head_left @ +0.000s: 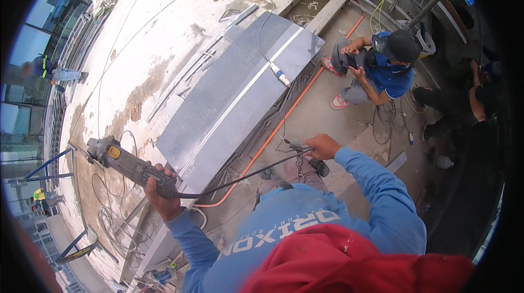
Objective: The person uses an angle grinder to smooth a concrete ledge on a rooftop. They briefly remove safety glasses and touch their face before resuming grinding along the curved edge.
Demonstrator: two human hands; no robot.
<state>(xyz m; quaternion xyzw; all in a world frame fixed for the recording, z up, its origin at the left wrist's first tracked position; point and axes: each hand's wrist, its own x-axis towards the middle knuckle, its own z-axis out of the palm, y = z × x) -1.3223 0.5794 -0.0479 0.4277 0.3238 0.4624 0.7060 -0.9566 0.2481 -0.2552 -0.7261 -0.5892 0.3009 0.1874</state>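
Note:
My left hand point(165, 197) is wrapped round the rear body of a grey angle grinder point(131, 164), held up at the left with its head pointing away to the far left. From its back end a black power cord point(240, 177) runs across to my right hand point(323, 146), whose fingers are closed on it. Just below the right hand hang metal clips with a short chain point(299, 166) and a black cylindrical item point(319, 167). Ahead of me lies a long grey slab point(218, 83) with a white stripe. On it rests a white and blue cable connector point(280, 74).
An orange hose point(278, 123) runs along the slab's near side. To the right a person in a blue shirt point(398, 77) squats, holding a phone. Another person point(477, 96) is in shadow farther right. Loose cables point(112, 222) and blue-legged stands point(71, 246) lie left.

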